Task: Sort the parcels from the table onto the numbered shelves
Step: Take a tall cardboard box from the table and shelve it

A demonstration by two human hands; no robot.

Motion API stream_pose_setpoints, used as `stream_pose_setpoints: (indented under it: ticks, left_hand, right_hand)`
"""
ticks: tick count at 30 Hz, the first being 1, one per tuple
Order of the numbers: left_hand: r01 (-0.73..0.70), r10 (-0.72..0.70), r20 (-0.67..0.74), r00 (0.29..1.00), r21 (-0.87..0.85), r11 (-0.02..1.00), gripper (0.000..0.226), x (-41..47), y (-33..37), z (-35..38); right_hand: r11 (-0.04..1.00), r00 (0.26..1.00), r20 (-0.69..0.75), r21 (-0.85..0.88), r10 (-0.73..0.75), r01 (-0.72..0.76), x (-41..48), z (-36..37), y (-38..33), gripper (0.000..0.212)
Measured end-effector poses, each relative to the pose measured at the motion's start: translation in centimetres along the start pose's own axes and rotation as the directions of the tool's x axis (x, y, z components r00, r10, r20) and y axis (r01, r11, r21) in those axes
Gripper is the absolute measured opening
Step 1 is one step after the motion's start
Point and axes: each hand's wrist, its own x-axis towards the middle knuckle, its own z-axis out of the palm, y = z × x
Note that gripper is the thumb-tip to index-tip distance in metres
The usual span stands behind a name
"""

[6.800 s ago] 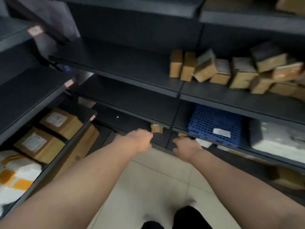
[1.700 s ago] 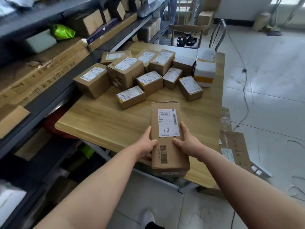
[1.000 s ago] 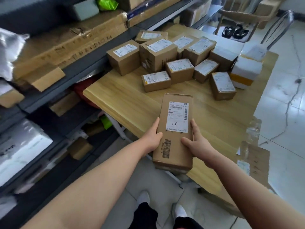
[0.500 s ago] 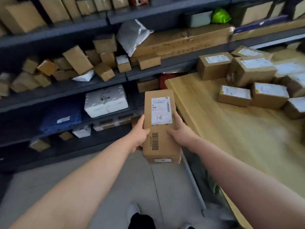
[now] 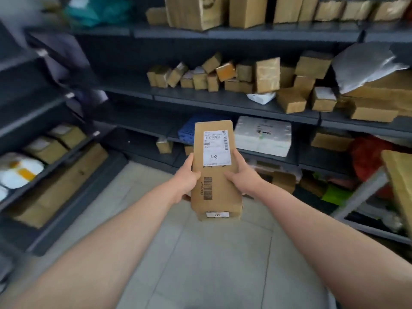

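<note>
Long cardboard parcel (image 5: 215, 175) is held in mid-air over the floor (image 5: 211, 253), in front of the dark shelves (image 5: 223, 102), touching no shelf. Left hand (image 5: 186, 181) grips its left edge, thumb up along the side, fingers wrapped under. Right hand (image 5: 243, 175) grips the right edge, thumb on the top face. Parcel points lengthwise away from the person, top face up w/ a white label (image 5: 216, 148) handwritten "1-8" and a barcode printed below it nr the left edge. Behind it on a lower shelf: blue crate (image 5: 189, 128) & white wrapped pkg (image 5: 263, 136), side by side. Shelf above: jumble of small brown boxes (image 5: 214, 74), grey poly bag (image 5: 365, 65) at right. Corner of the wooden surface (image 5: 399, 175) shows at far right. Side rack at left holds labelled boxes (image 5: 55, 141); blurred there.
</note>
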Motion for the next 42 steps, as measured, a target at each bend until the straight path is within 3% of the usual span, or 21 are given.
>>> stream_pose_setpoints:
  ticks: [9, 14, 27, 33, 42]
  left_hand:
    - [0.106, -0.131, -0.233, 0.964, -0.118, 0.987, 0.033, 0.6, -7.9, -17.4]
    - [0.165, -0.229, -0.321, 0.919, -0.215, 0.963, 0.039, 2.3, -10.3, -23.2]
    - [0.246, -0.416, -0.438, 0.797, -0.394, 0.885, 0.063, 17.1, -8.6, -34.2]
    - [0.216, -0.472, -0.488, 0.734, -0.491, 0.844, 0.037, 22.7, -8.4, -37.9]
    - [0.233, -0.499, -0.482, 0.72, -0.509, 0.829, 0.042, 29.7, -12.2, -45.7]
  right_hand:
    - [0.992, 0.953, 0.279, -0.023, -0.115, 0.126, 9.6, 16.7, -9.1, 0.074]
    - [0.988, 0.909, 0.398, -0.037, -0.121, 0.148, 14.2, 22.6, -12.5, 0.066]
    - [0.972, 0.799, 0.586, -0.076, -0.136, 0.222, 35.1, 29.4, -19.8, 0.071]
    - [0.959, 0.725, 0.676, -0.1, -0.131, 0.267, 42.8, 31.8, -23.1, 0.072]
    - [0.971, 0.71, 0.701, -0.123, -0.061, 0.205, 50.9, 39.7, -25.9, 0.069]
